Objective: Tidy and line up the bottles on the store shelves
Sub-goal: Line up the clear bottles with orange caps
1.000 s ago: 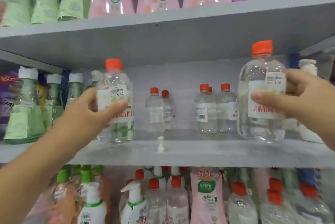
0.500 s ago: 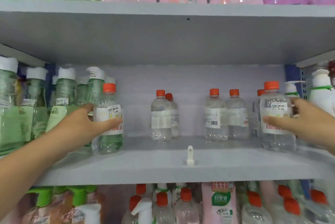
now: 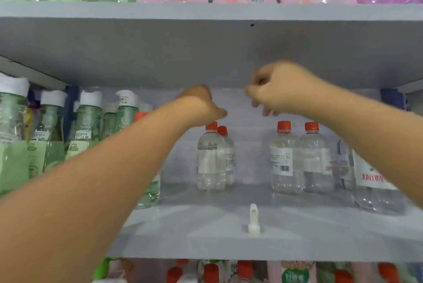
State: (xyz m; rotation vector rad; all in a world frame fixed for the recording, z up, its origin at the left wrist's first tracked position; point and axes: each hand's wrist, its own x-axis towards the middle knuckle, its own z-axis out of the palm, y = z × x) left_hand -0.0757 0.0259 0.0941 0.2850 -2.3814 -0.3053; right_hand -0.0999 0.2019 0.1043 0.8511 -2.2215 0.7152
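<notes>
Head view: both hands raised and empty over the middle shelf (image 3: 206, 246). Left hand (image 3: 201, 105) loosely curled, holding nothing; right hand (image 3: 278, 87) blurred, fingers hanging slack, nothing pinched. Below and between the hands, two pairs of clear bottles (image 3: 210, 159) deep at the back, likely next to be pulled forward into line.

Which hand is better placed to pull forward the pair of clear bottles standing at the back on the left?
Probably the left hand: it hangs almost directly above that pair, while the right hand is further right.
</notes>
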